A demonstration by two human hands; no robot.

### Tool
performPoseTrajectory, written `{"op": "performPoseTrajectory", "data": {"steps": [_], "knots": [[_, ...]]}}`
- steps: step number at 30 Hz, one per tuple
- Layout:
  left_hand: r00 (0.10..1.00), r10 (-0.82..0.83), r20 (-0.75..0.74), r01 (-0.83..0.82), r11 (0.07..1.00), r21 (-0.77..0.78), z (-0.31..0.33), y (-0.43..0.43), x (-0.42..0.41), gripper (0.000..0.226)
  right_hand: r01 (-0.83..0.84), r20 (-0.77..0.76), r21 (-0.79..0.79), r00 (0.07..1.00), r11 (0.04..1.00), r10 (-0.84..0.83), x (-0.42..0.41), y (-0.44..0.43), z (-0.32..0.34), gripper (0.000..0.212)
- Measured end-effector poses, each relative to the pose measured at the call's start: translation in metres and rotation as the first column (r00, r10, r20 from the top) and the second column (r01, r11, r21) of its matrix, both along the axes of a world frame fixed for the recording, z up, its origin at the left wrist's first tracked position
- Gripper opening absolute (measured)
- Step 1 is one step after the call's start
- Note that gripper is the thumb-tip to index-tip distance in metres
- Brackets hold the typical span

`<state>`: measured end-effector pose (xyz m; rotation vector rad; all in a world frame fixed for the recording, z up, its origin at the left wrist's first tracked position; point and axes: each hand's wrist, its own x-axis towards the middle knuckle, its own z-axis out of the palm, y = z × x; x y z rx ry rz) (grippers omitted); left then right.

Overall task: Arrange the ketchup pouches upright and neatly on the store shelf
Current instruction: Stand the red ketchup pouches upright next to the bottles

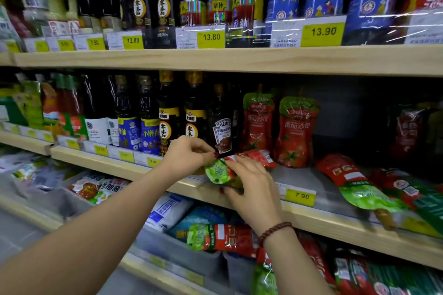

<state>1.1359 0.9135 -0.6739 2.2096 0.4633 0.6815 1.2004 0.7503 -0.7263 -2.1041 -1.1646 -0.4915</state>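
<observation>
Both my hands hold one red-and-green ketchup pouch (219,170) lying on its side at the front of the middle shelf (311,218). My left hand (189,154) pinches its upper edge; my right hand (251,184) grips it from the front and below. Two ketchup pouches (257,122) (296,132) stand upright behind, side by side. To the right, a pouch (352,181) lies flat with its spout over the shelf edge, and further pouches (407,189) lie beside it.
Dark sauce bottles, one labelled Heinz (221,132), stand just left of the upright pouches. A yellow 7.90 price tag (300,196) hangs on the shelf edge. More pouches (223,237) fill bins on the shelf below. The upper shelf (215,58) carries bottles.
</observation>
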Motion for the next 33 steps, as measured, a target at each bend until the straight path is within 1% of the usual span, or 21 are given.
{"op": "performPoseTrajectory", "data": {"steps": [3,5,7,8,9,11,13,15,17,18,19,21,23,26,28,29,30,32,33], "knots": [[1.000,-0.003,0.028,0.005,0.996,-0.087,0.002,-0.003,-0.002,0.004,0.056,0.027,0.084,0.998,0.995,-0.059,0.000,-0.001,0.000,0.047],[0.998,-0.040,0.057,0.048,0.986,-0.160,0.005,-0.004,-0.003,0.006,0.070,0.068,0.088,0.995,0.994,-0.076,0.002,-0.005,0.003,0.045],[0.996,-0.049,0.079,0.063,0.979,-0.194,0.008,-0.005,-0.003,0.009,0.048,0.087,0.071,0.995,0.996,-0.054,0.007,-0.010,0.009,0.045],[0.994,-0.048,0.103,0.071,0.968,-0.239,0.010,-0.005,-0.002,0.010,0.032,0.074,0.064,0.997,0.997,-0.036,0.011,-0.013,0.014,0.044],[0.989,-0.049,0.138,0.091,0.944,-0.316,0.012,-0.005,-0.001,0.012,0.010,0.059,0.068,0.998,0.998,-0.014,0.015,-0.015,0.020,0.043],[0.976,-0.047,0.214,0.143,0.876,-0.461,0.014,-0.006,0.002,0.019,-0.025,0.032,0.107,0.999,0.994,0.021,0.024,-0.021,0.034,0.036],[0.962,-0.031,0.272,0.168,0.851,-0.497,0.011,-0.009,0.006,0.020,-0.029,-0.043,0.171,0.998,0.985,0.037,0.035,-0.026,0.051,0.027],[0.933,-0.054,0.357,0.234,0.842,-0.485,0.004,-0.014,0.009,0.018,0.001,-0.149,0.219,0.988,0.976,0.033,0.046,-0.030,0.068,0.020],[0.894,-0.111,0.434,0.316,0.844,-0.434,-0.003,-0.023,0.014,0.026,0.011,-0.232,0.256,0.971,0.967,0.051,0.057,-0.032,0.081,0.007],[0.886,-0.143,0.440,0.336,0.853,-0.398,-0.006,-0.029,0.017,0.033,0.019,-0.268,0.259,0.962,0.966,0.053,0.060,-0.032,0.086,0.011],[0.892,-0.167,0.421,0.336,0.867,-0.368,-0.008,-0.034,0.022,0.043,0.019,-0.314,0.263,0.947,0.965,0.066,0.064,-0.032,0.089,0.016],[0.925,-0.182,0.334,0.295,0.898,-0.328,-0.009,-0.044,0.033,0.064,0.008,-0.410,0.278,0.905,0.961,0.111,0.070,-0.031,0.090,0.017],[0.951,-0.187,0.246,0.259,0.916,-0.307,-0.009,-0.052,0.045,0.073,-0.001,-0.462,0.298,0.875,0.955,0.145,0.072,-0.030,0.089,0.020],[0.966,-0.186,0.181,0.226,0.945,-0.236,-0.008,-0.057,0.058,0.066,0.035,-0.494,0.328,0.858,0.944,0.140,0.070,-0.032,0.083,0.013],[0.967,-0.184,0.176,0.218,0.956,-0.199,-0.009,-0.055,0.061,0.059,0.042,-0.553,0.360,0.814,0.932,0.177,0.068,-0.036,0.077,0.006],[0.966,-0.186,0.177,0.219,0.957,-0.188,-0.009,-0.054,0.062,0.056,0.042,-0.575,0.355,0.798,0.934,0.183,0.066,-0.040,0.072,0.006],[0.967,-0.186,0.177,0.217,0.960,-0.178,-0.010,-0.053,0.063,0.055,0.055,-0.578,0.317,0.803,0.947,0.147,0.063,-0.045,0.067,0.019],[0.968,-0.176,0.180,0.204,0.967,-0.154,-0.012,-0.052,0.064,0.057,0.125,-0.523,0.160,0.852,0.979,-0.023,0.053,-0.056,0.052,0.053],[0.969,-0.162,0.185,0.188,0.973,-0.131,-0.013,-0.052,0.064,0.062,0.176,-0.454,0.069,0.882,0.982,-0.126,0.047,-0.063,0.044,0.059]]}}
